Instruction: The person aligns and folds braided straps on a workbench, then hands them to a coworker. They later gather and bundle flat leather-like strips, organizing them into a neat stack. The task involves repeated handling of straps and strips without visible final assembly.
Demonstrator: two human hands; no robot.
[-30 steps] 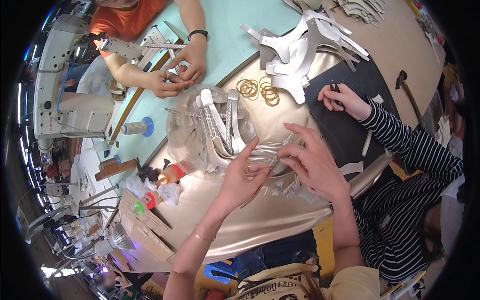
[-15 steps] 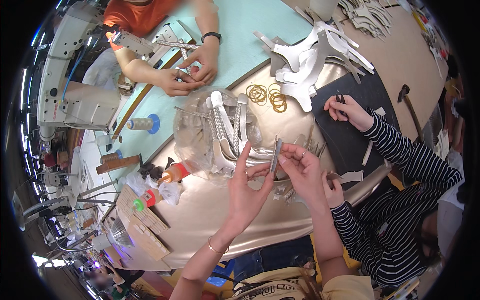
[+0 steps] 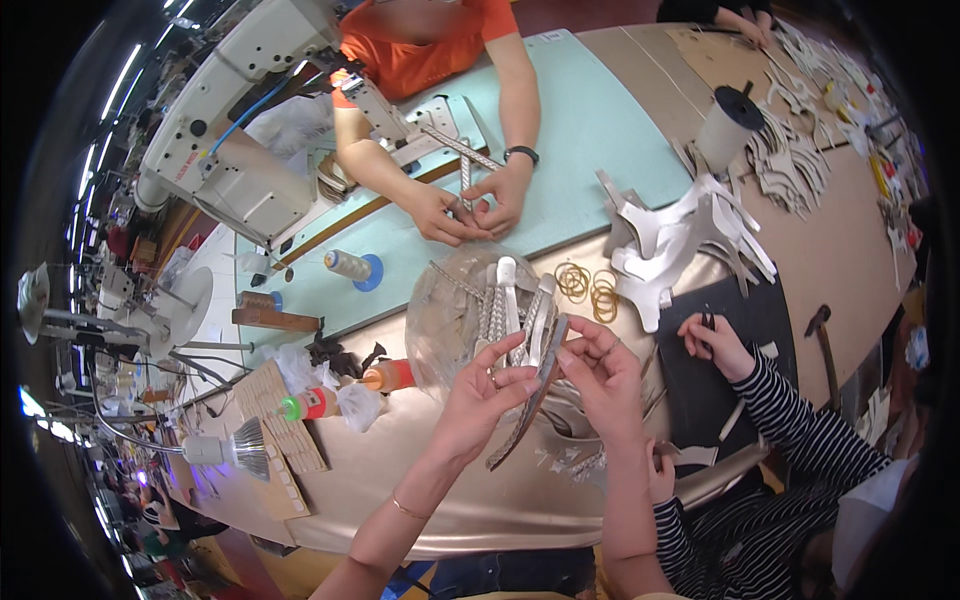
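Observation:
A narrow braided strap with a grey backing (image 3: 518,436) slants between my two hands, its lower end hanging free toward the table. My left hand (image 3: 480,398) pinches it from the left, thumb and fingers near its middle. Close to its upper end, my right hand (image 3: 606,385) grips it between thumb and fingers. Just behind my hands, a clear plastic bag (image 3: 432,312) lies spread open on the table, with several silvery braided straps (image 3: 494,318) in it. More pale strips (image 3: 572,418) lie partly hidden under my right hand.
Rubber bands (image 3: 572,282) and silvery cut pieces (image 3: 650,262) lie beyond. Left are a green-capped bottle (image 3: 312,403), an orange-and-red bottle (image 3: 388,375) and a lamp (image 3: 225,450). A co-worker's striped sleeve (image 3: 800,410) reaches over a black mat (image 3: 690,360). Someone in orange (image 3: 425,55) works at a sewing machine (image 3: 235,150).
The strap has turned from nearly upright and edge-on to a long slant, its lower end now showing below my left hand. Both hands keep hold of it. The whole view has shifted.

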